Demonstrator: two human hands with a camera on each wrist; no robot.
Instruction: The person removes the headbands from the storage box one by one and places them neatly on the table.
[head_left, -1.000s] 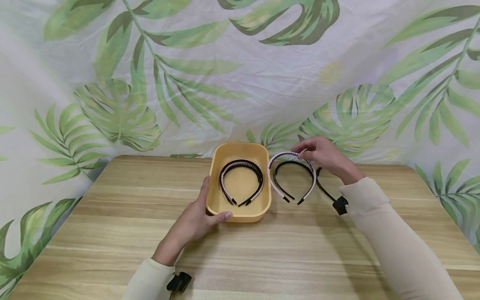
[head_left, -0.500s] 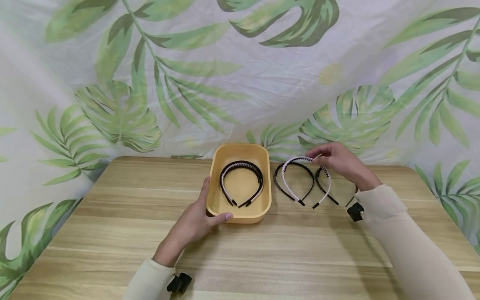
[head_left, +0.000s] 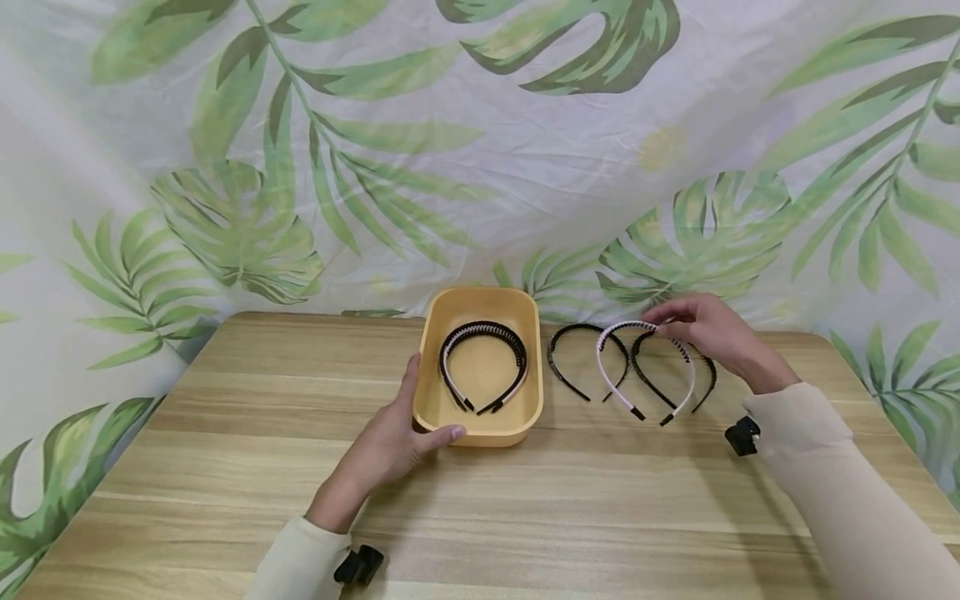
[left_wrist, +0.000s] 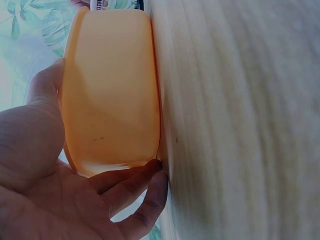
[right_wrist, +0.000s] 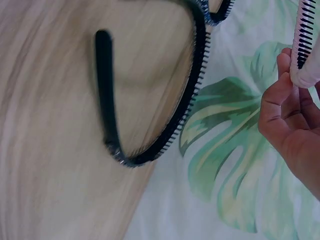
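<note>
In the head view, my left hand point(head_left: 386, 442) grips the near left corner of a yellow plastic box point(head_left: 537, 367), its thumb over the front rim. Inside lie several toothed headbands point(head_left: 483, 331), black and whitish, nested together. My right hand point(head_left: 708, 333) pinches a pale pink-white headband point(head_left: 633, 325) at the top of its arch, with its black-tipped ends toward me. The pale headband overlaps two black headbands on the table: one point(head_left: 583, 327) beside the box, the other point(head_left: 713, 377) farther right. In the right wrist view, that black headband point(right_wrist: 193, 87) shows comb teeth and glittery patches.
The wooden table point(head_left: 525, 517) ends at a back edge just behind the box and headbands. A leaf-print cloth point(head_left: 390, 192) hangs behind it. Each sleeve cuff carries a small black device point(head_left: 742, 436).
My right hand has moved right with the pale headband, from beside the box to over the gap between the black headbands. My left hand and the box have stayed put.
</note>
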